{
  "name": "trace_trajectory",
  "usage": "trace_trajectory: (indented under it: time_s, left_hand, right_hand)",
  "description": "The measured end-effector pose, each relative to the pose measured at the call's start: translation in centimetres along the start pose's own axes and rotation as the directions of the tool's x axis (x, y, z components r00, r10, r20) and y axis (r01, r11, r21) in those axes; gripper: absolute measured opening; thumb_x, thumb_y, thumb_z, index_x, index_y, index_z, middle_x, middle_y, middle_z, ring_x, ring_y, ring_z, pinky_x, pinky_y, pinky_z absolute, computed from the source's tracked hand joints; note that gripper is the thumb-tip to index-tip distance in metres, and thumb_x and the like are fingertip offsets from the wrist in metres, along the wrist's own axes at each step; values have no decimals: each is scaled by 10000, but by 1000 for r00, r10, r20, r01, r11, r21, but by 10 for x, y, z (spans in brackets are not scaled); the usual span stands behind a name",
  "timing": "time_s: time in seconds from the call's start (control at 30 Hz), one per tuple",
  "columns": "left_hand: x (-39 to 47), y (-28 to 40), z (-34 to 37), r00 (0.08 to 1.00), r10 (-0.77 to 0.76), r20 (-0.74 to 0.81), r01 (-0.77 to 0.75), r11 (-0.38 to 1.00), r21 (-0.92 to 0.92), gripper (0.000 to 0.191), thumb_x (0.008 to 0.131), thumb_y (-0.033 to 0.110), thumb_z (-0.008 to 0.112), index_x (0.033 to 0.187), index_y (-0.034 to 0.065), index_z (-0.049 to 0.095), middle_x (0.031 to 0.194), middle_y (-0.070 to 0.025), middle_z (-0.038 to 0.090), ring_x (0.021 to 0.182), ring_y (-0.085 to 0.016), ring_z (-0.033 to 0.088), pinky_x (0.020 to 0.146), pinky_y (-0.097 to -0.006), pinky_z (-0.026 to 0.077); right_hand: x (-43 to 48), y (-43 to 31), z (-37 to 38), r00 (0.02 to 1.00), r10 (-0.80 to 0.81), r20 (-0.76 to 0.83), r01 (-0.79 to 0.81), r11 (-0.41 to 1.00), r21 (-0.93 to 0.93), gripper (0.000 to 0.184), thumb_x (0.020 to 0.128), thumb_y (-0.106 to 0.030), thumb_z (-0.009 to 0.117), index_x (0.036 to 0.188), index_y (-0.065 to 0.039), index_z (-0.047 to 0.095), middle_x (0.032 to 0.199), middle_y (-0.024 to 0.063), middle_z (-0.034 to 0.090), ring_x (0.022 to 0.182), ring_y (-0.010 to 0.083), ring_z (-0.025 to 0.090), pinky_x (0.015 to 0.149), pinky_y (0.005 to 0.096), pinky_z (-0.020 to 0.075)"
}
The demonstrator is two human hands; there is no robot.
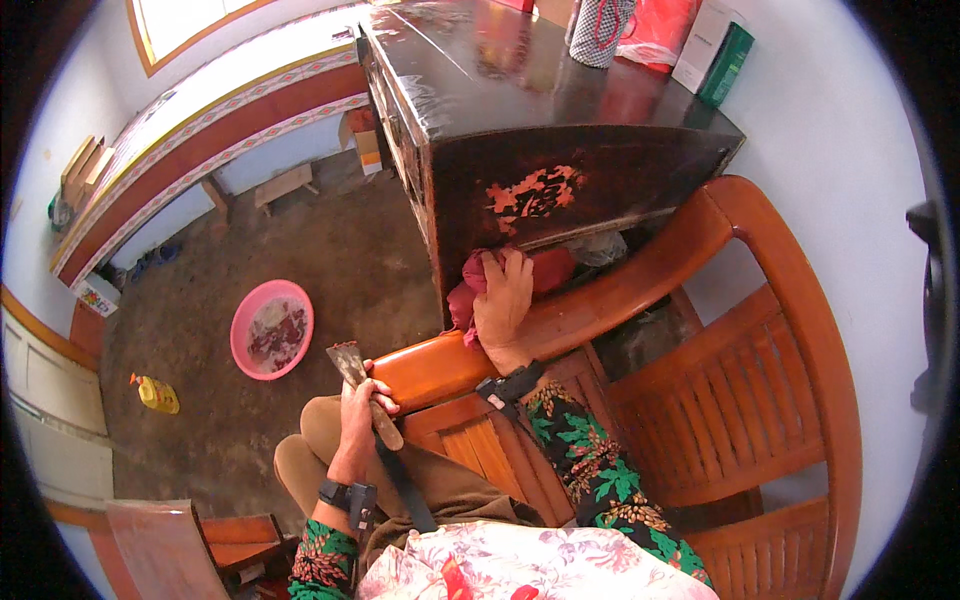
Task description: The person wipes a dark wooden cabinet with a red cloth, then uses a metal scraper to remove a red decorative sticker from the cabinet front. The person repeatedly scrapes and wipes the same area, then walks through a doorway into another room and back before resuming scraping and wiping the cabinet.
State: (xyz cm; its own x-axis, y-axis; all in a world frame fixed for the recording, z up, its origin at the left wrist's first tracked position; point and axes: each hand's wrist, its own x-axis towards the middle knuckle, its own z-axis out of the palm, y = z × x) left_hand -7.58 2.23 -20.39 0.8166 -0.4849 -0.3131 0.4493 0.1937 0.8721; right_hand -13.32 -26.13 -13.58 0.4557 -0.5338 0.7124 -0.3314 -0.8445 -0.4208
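Observation:
My left hand [358, 409] grips a scraper [388, 429] with a worn handle. Its flat, stained blade points up and away from me, and the fingertips lie by the front end of a wooden armrest [427, 367]. Across that armrest, my right hand [504, 300] holds a bunched red cloth [475, 274] low against the side of a dark wooden cabinet [465, 195]. Part of the cloth is hidden under the fingers. On the cabinet's side, above the right hand, is a flaking red patch with a dark character [536, 195].
A pink basin [236, 341] of sudsy water with dark red cloth stands on the floor, near a yellow bottle [157, 395]. Boxes [705, 56] and a checked cylinder [596, 34] stand on the cabinet. The wooden bench's slatted back [727, 412] curves around the right side.

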Motion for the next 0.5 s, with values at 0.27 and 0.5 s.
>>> trace_trajectory:
  time_s: [0.27,0.5]
  left_hand:
    - [0,3,0,999,-27,-19,28,998,48,450,1019,52,457,1463,-9,417,855,-114,650,570,-205,660,570,-326,592]
    - [-5,9,3,999,-29,21,29,1000,8,436,1026,102,478,1452,27,421,878,-102,655,610,-201,660,585,-343,589]
  right_hand:
    - [4,20,-12,978,-185,96,182,982,41,467,727,31,642,1179,-53,725,1187,142,596,1103,392,540,901,479,481]
    - [-2,69,-56,892,-386,235,371,922,106,435,753,22,636,1140,-143,747,1189,111,614,1104,383,552,934,496,507]
